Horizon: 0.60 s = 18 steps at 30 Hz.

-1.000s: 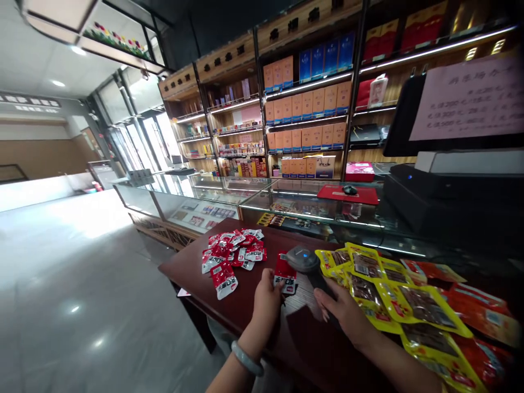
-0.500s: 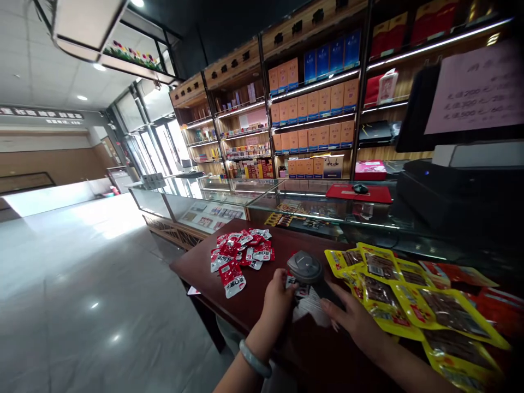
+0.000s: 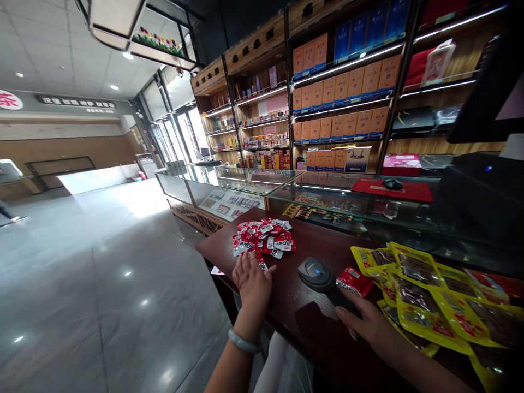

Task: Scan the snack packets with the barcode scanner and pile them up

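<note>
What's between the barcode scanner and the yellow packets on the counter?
In the head view, a single red packet lies on the wooden counter between the barcode scanner, gripped by the right hand, and the yellow packets.

Red and yellow packets on your dark brown counter

Your left hand (image 3: 251,278) wears a pale grey-green bangle (image 3: 244,342) and lies at a heap of small packets (image 3: 262,238), bright red with white panels and dark print. The counter (image 3: 303,322) is a deep reddish brown with a gloss. Your right hand (image 3: 366,322) is on a barcode scanner (image 3: 317,273), dark grey with one blue light on top; just beside it lies a single red packet (image 3: 354,279). The large pouches (image 3: 426,297) to your right are vivid yellow with red corners and brown centres. Behind, you have orange-tan boxes (image 3: 344,103) in rows, blue ones (image 3: 379,24) above, and a red mat (image 3: 393,190).
</note>
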Tool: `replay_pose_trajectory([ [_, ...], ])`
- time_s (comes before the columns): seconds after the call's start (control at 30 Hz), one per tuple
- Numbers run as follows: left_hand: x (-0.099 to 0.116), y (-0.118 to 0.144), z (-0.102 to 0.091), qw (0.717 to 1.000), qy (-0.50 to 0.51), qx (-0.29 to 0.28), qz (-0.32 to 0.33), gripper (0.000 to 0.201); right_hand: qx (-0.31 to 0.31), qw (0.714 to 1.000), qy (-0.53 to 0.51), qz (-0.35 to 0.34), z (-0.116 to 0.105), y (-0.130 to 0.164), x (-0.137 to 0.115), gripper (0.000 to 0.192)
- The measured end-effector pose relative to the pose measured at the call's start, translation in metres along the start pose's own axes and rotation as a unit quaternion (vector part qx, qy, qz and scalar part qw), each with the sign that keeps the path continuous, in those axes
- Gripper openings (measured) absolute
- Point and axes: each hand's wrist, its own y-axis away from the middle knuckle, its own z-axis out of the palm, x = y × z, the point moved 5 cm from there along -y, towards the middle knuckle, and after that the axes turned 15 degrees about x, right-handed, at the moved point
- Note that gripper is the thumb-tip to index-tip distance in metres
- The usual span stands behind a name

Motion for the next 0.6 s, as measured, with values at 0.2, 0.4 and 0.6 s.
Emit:
replay_pose_trajectory([
  [0.2,-0.039,-0.017,0.016,0.993,-0.058,-0.094,-0.034,0.084,-0.029,0.999,0.009,0.025,0.003,0.003,0.014,0.064],
  [0.4,-0.004,-0.005,0.014,0.981,0.090,-0.172,-0.020,0.093,-0.017,0.997,-0.038,0.066,-0.009,0.002,0.014,0.062],
  [0.6,0.036,0.023,0.015,0.928,0.293,-0.218,-0.072,0.045,-0.023,0.991,-0.100,0.088,-0.011,-0.001,0.013,0.066],
])
